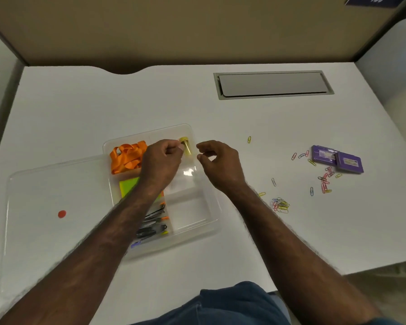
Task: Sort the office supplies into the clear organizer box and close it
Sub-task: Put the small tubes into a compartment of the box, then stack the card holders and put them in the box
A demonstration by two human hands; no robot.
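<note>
Left hand pinches something small, likely a clip, over organizer box beside yellow tube; right hand loosely curled, empty. We release low inside compartment, then fetch paper clips.

Open desk, box walls the main obstacle
Bare desk lies beyond the organizer box; scattered paper clips and purple boxes clutter the right side.
</note>
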